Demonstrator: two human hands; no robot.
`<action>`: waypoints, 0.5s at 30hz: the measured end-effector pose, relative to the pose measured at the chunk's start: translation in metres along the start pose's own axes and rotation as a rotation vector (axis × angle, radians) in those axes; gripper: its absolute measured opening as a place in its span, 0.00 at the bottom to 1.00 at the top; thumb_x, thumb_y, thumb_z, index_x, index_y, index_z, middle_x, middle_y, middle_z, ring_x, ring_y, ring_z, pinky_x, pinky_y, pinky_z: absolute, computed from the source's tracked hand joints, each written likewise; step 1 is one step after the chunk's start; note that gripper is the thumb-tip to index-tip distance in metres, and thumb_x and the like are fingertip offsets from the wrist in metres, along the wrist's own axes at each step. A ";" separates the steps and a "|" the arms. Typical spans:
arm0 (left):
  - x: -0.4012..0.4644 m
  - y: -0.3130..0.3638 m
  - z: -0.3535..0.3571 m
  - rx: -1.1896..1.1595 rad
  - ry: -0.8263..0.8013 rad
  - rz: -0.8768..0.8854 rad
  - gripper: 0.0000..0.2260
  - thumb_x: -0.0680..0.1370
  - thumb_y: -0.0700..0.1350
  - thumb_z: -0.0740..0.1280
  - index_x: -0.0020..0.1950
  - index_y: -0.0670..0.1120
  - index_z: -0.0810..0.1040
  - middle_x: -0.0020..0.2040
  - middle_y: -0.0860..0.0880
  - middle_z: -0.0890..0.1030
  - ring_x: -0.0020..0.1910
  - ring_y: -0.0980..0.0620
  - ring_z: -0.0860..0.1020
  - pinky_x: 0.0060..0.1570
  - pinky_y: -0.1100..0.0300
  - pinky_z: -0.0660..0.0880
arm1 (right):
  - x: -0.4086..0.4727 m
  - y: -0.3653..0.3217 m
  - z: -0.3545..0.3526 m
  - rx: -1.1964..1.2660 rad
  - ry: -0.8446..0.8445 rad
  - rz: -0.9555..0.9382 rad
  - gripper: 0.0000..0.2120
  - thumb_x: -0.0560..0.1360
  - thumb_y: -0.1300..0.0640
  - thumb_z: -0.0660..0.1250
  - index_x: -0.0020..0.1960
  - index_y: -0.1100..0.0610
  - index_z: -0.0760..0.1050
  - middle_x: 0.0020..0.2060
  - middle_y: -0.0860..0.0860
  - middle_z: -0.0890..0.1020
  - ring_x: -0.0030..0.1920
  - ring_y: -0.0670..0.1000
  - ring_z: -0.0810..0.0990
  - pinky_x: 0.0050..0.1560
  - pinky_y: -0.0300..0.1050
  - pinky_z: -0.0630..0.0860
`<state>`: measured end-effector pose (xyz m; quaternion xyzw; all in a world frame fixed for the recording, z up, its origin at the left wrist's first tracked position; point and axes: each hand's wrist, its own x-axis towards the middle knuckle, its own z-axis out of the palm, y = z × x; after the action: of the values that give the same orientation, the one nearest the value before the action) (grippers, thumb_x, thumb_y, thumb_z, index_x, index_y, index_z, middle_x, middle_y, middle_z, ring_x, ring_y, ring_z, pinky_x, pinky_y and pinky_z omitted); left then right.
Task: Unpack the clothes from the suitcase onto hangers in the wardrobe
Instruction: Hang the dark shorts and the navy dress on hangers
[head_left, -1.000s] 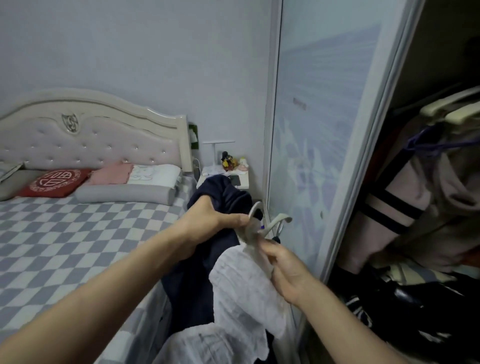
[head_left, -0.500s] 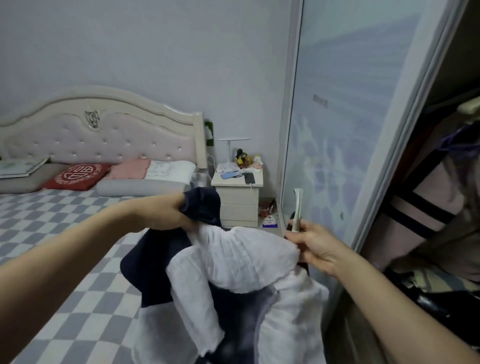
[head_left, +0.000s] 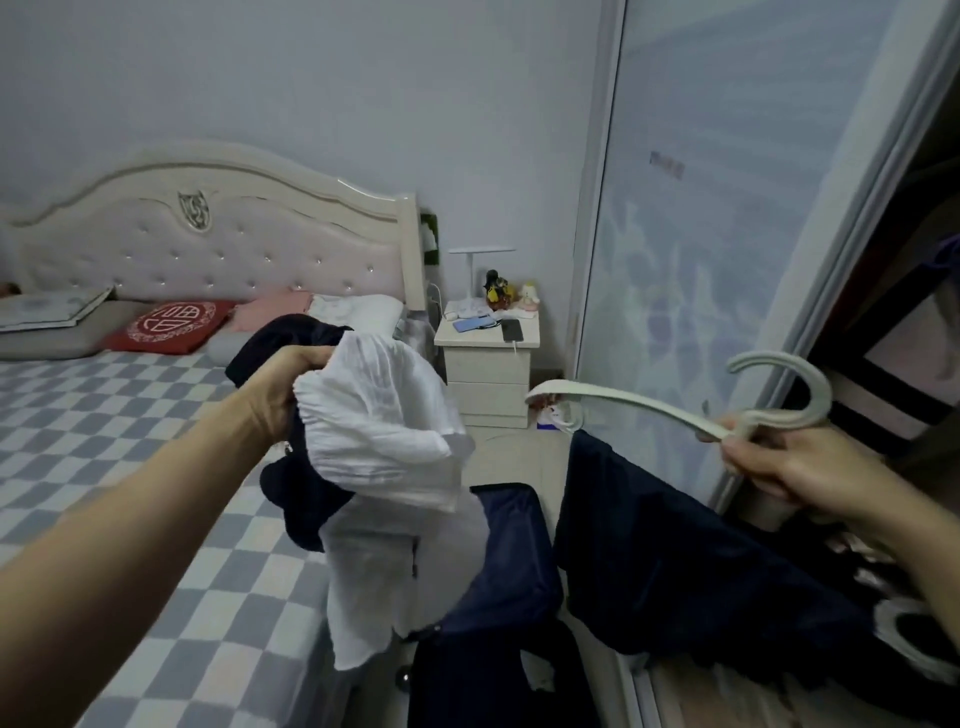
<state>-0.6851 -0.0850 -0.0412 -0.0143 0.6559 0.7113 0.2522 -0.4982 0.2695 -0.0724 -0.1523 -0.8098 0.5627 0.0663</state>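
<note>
White shirt (head_left: 379, 431) and dark garment (head_left: 301, 488) hang bunched in the left hand's (head_left: 283, 389) grip above the bed's (head_left: 130, 467) edge. Right hand (head_left: 789, 467) pinches a cream hanger (head_left: 675, 410) beside the wardrobe door (head_left: 727, 234); its small label is unreadable.

The bed (head_left: 156, 467) lies at 9 o'clock, pillows (head_left: 171, 325) against its headboard (head_left: 208, 244). The nightstand (head_left: 488, 379) stands at 12 o'clock, right of the bed. The wardrobe door (head_left: 727, 260) stands at 2 o'clock. The suitcase (head_left: 498, 597) lies at 6 o'clock, between bed and wardrobe.
</note>
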 end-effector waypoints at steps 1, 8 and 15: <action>0.005 -0.001 0.004 -0.005 0.002 -0.013 0.26 0.79 0.40 0.54 0.25 0.39 0.81 0.28 0.44 0.81 0.26 0.49 0.81 0.24 0.61 0.77 | -0.003 -0.004 -0.003 -0.024 -0.039 -0.015 0.08 0.77 0.68 0.61 0.45 0.61 0.78 0.28 0.54 0.71 0.20 0.42 0.62 0.20 0.30 0.59; 0.012 -0.002 0.048 -0.008 -0.056 -0.075 0.08 0.72 0.42 0.64 0.41 0.38 0.78 0.37 0.44 0.78 0.33 0.48 0.79 0.35 0.60 0.78 | -0.009 -0.011 0.014 -0.060 -0.212 -0.068 0.05 0.75 0.68 0.61 0.46 0.65 0.76 0.28 0.52 0.76 0.21 0.44 0.65 0.21 0.31 0.61; -0.012 0.009 0.118 -0.057 -0.301 0.025 0.10 0.65 0.44 0.66 0.36 0.39 0.83 0.38 0.44 0.80 0.35 0.48 0.80 0.37 0.58 0.79 | 0.012 -0.004 0.084 -0.243 -0.109 -0.148 0.11 0.73 0.62 0.68 0.53 0.56 0.71 0.34 0.52 0.79 0.26 0.49 0.76 0.30 0.40 0.74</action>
<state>-0.6418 0.0218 -0.0120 0.0937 0.5905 0.7267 0.3382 -0.5341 0.1972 -0.0992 -0.0685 -0.8834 0.4614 0.0447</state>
